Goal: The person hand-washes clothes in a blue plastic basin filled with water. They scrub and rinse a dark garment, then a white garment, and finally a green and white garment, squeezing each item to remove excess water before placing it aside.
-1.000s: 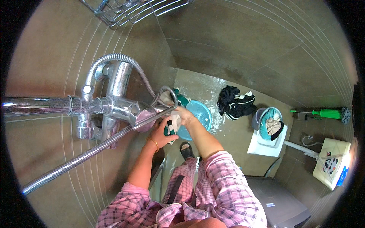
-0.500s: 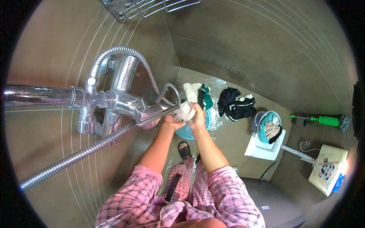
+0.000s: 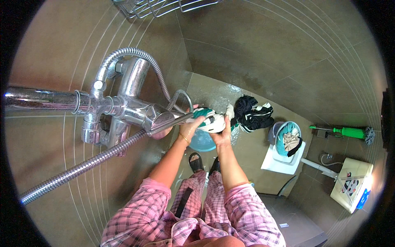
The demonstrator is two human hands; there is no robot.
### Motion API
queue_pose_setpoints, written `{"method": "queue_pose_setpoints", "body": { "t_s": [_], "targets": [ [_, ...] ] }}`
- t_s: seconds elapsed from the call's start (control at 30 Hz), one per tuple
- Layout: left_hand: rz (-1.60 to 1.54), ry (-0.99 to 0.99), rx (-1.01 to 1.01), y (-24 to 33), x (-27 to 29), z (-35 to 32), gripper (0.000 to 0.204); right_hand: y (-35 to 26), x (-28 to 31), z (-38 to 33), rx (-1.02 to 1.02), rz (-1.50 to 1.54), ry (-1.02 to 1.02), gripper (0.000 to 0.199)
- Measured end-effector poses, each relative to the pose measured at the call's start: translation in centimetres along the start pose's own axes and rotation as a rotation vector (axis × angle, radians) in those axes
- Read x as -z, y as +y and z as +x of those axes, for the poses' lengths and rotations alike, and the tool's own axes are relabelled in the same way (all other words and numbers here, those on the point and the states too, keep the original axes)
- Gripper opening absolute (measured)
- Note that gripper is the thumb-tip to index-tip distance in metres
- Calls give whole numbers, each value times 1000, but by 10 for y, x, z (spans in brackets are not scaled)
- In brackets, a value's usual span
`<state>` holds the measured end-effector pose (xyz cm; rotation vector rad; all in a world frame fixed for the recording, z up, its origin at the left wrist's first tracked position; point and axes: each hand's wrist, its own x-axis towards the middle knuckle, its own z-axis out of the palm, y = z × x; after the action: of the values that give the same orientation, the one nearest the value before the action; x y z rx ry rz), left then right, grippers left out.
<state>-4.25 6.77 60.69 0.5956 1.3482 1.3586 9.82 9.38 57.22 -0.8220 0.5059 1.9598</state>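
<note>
Both my hands grip a bunched wet garment (image 3: 214,122) in white, dark green and black, held above a light blue basin (image 3: 202,142). My left hand (image 3: 190,126) is closed round its left part, with the fingers partly behind the metal shower hose and handle. Closed on the right part is my right hand (image 3: 222,135), and a white end of the cloth sticks up beyond it. The garment hides much of the basin.
A chrome shower mixer (image 3: 133,108) with its metal hose (image 3: 86,166) juts from the left wall. Black clothes (image 3: 254,116) lie on the wet floor. Further right are a bucket of clothes (image 3: 284,142), a squat toilet (image 3: 269,163), a green-handled brush (image 3: 353,132) and a cistern (image 3: 349,181).
The garment has been turned and spread sideways between my hands, bringing its green part to the left. My right hand has shifted right and nearer to me.
</note>
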Motion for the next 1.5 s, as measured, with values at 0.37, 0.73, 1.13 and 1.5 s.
{"method": "queue_pose_setpoints", "body": {
  "t_s": [0.37,0.73,1.13,1.5],
  "targets": [
    [807,196,-473,31,39,-86,62,68,-4,35,-290,-287,-193,63],
    [278,288,-193,6,67,-76,68,82,-37,64,-183,-259,-195,18],
    [-616,117,244,-37,29,-13,48,25,-12,8,-27,-53,-157,43],
    [826,-91,-563,25,-2,-30,59,30,9,19,-163,31,-31,33]
  ]
}}
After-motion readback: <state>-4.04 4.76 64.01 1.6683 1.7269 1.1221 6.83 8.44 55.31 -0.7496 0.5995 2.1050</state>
